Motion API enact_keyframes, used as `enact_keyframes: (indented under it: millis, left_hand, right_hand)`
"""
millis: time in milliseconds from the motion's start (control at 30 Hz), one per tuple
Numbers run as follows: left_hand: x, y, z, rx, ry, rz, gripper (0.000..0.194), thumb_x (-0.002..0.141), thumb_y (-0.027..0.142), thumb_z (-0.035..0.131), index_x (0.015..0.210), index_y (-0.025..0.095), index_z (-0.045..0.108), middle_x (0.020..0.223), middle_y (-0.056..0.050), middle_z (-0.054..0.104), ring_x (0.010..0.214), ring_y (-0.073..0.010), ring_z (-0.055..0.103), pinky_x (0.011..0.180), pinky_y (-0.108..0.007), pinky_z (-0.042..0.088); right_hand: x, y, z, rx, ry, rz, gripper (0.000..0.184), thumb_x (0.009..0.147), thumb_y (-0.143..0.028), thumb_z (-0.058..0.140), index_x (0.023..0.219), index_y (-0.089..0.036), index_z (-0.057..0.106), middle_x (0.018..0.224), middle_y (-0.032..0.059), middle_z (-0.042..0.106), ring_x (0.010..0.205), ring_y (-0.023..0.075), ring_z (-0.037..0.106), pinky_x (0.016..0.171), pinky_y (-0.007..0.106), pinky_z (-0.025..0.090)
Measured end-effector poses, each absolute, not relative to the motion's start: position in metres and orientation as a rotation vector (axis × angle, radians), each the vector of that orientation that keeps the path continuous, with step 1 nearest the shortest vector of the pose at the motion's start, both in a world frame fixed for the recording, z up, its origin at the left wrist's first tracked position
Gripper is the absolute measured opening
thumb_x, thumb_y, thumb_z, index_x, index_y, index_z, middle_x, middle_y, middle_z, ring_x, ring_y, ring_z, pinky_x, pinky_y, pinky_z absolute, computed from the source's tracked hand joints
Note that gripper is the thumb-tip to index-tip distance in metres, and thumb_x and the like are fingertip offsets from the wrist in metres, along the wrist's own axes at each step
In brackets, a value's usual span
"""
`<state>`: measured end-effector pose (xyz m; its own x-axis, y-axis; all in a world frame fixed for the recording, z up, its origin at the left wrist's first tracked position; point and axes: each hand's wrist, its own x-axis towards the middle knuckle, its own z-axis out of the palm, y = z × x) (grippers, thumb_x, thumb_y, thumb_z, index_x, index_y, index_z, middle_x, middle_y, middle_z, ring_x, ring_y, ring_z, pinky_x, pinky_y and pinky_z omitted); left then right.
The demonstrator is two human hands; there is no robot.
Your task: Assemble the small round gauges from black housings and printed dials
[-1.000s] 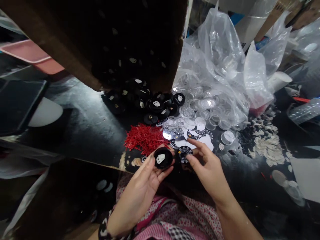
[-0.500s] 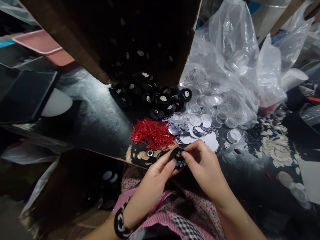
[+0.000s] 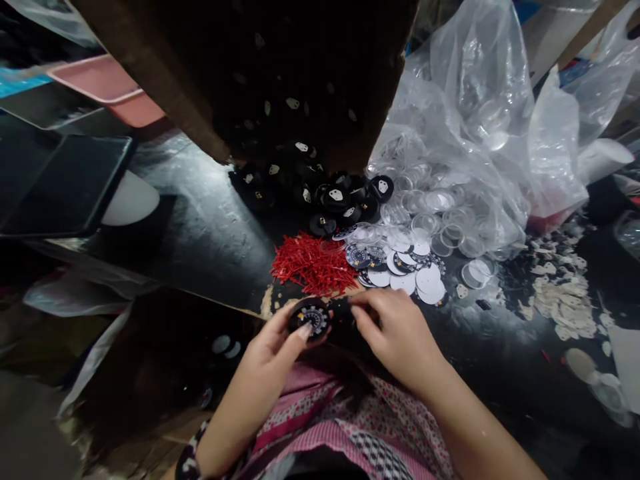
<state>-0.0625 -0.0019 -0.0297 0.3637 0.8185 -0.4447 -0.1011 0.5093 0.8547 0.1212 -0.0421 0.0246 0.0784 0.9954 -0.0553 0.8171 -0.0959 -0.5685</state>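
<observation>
The round black dial case (image 3: 316,313) is in the left hand (image 3: 270,350), on the near side of the heap of red strips (image 3: 313,263), its printed face turned up. The left thumb presses on the face while the other fingers close around the rim and underside. The right hand (image 3: 400,330), to the near right of the red heap, has thumb and forefinger close together; I cannot tell whether they pinch something dark.

The case looks light, stiff and probably plastic, its smooth rim perhaps a little slippery. The rim seems the safest hold, since a thumb on the face could smudge or shift the print. The thin printed discs (image 3: 430,285), right of the red heap on the worktop (image 3: 210,220), likely bend or crease easily and are best lifted by their edges.
</observation>
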Motion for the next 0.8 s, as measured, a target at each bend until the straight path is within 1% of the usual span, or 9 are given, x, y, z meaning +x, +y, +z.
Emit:
enact_keyframes:
  millis: [100, 167, 233, 300, 400, 533, 667, 800]
  left_hand:
    - [-0.064, 0.001, -0.026, 0.668, 0.981, 0.828, 0.033, 0.081, 0.033, 0.071, 0.112, 0.022, 0.068, 0.109, -0.007, 0.074, 0.104, -0.0267, 0.069, 0.093, -0.04, 0.056]
    - [-0.06, 0.001, -0.022, 0.59, 0.957, 0.884, 0.03, 0.082, 0.031, 0.071, 0.109, 0.021, 0.068, 0.107, -0.008, 0.074, 0.105, -0.0271, 0.069, 0.092, -0.041, 0.057]
    - [-0.054, 0.0, -0.018, 0.531, 0.949, 0.904, 0.03, 0.083, 0.031, 0.07, 0.112, 0.021, 0.067, 0.11, -0.008, 0.074, 0.107, -0.0273, 0.068, 0.092, -0.041, 0.057]
    - [-0.049, -0.001, -0.016, 0.493, 0.928, 0.906, 0.031, 0.085, 0.031, 0.067, 0.115, 0.023, 0.066, 0.115, -0.008, 0.072, 0.113, -0.0267, 0.065, 0.094, -0.04, 0.056]
    - [-0.041, -0.002, -0.016, 0.481, 0.856, 0.887, 0.03, 0.088, 0.03, 0.065, 0.116, 0.024, 0.064, 0.12, -0.006, 0.07, 0.12, -0.0251, 0.06, 0.102, -0.038, 0.051]
    - [-0.032, -0.003, -0.016, 0.5, 0.792, 0.884, 0.027, 0.088, 0.029, 0.064, 0.115, 0.023, 0.065, 0.118, -0.005, 0.071, 0.12, -0.0236, 0.06, 0.105, -0.036, 0.048]
    - [-0.028, -0.002, -0.008, 0.448, 0.729, 0.885, 0.022, 0.089, 0.028, 0.062, 0.111, 0.022, 0.066, 0.112, -0.006, 0.073, 0.117, -0.0241, 0.063, 0.102, -0.038, 0.051]
    - [-0.026, 0.003, -0.005, 0.505, 0.761, 0.897, 0.036, 0.091, 0.029, 0.06, 0.126, 0.03, 0.057, 0.113, -0.004, 0.073, 0.112, -0.0214, 0.066, 0.099, -0.035, 0.052]
  right_hand:
    - [0.116, -0.02, 0.02, -2.198, -2.04, 0.259, 0.012, 0.093, -0.022, 0.054, 0.092, -0.016, 0.064, 0.089, 0.0082, 0.07, 0.087, 0.0275, 0.062, 0.079, 0.041, 0.041]
    - [0.111, -0.01, 0.017, -2.245, -2.121, 0.144, 0.013, 0.093, -0.025, 0.054, 0.09, -0.015, 0.063, 0.087, 0.0102, 0.069, 0.083, 0.0285, 0.062, 0.076, 0.042, 0.04]
    - [0.107, -0.005, 0.015, -2.24, -2.162, 0.103, 0.014, 0.093, -0.023, 0.052, 0.088, -0.015, 0.062, 0.085, 0.0105, 0.069, 0.081, 0.0286, 0.062, 0.075, 0.042, 0.04]
    - [0.106, -0.007, 0.015, -2.205, -2.182, 0.133, 0.014, 0.093, -0.021, 0.052, 0.086, -0.015, 0.062, 0.083, 0.0096, 0.069, 0.081, 0.0278, 0.062, 0.075, 0.041, 0.039]
    - [0.109, -0.016, 0.015, -2.13, -2.129, 0.245, 0.013, 0.093, -0.022, 0.054, 0.084, -0.016, 0.062, 0.084, 0.0067, 0.069, 0.08, 0.0252, 0.062, 0.075, 0.039, 0.037]
    - [0.115, -0.032, 0.015, -2.035, -1.946, 0.293, 0.006, 0.09, -0.02, 0.059, 0.086, -0.017, 0.062, 0.087, 0.005, 0.069, 0.082, 0.0238, 0.06, 0.077, 0.037, 0.036]
    - [0.118, -0.043, 0.018, -1.893, -1.729, 0.342, 0.009, 0.092, -0.019, 0.057, 0.084, -0.018, 0.06, 0.082, 0.0036, 0.066, 0.079, 0.0207, 0.058, 0.075, 0.034, 0.037]
    - [0.118, -0.048, 0.026, -1.698, -1.59, 0.432, 0.008, 0.093, -0.018, 0.055, 0.086, -0.019, 0.059, 0.08, 0.0006, 0.064, 0.076, 0.0168, 0.057, 0.075, 0.03, 0.038]
